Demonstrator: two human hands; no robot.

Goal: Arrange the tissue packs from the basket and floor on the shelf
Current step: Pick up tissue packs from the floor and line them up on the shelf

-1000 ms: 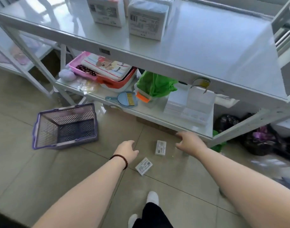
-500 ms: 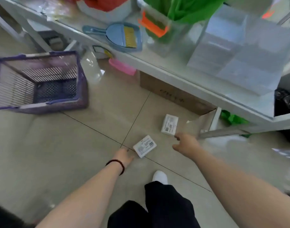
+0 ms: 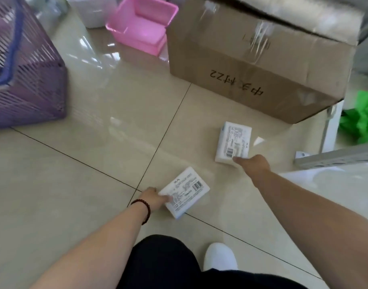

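Note:
Two white tissue packs with printed labels lie on the tiled floor. The near pack (image 3: 186, 193) sits beside a tile joint, and my left hand (image 3: 155, 198), with a dark bead bracelet on the wrist, has its fingers on the pack's left edge. The far pack (image 3: 234, 140) lies in front of the cardboard box, and my right hand (image 3: 253, 164) touches its near corner. Neither pack is lifted off the floor. The purple basket (image 3: 26, 78) stands at the left edge. The shelf tops are out of view.
A large cardboard box (image 3: 252, 65) with handwriting sits under the shelf, a pink plastic bin (image 3: 141, 30) to its left. A white shelf leg (image 3: 330, 130) and a green bag (image 3: 362, 119) are at the right. My knee and white shoe (image 3: 219, 257) are below.
I have crouched much closer to the floor. Both hands reached down, and each now touches a tissue pack, left on the near one, right on the far one.

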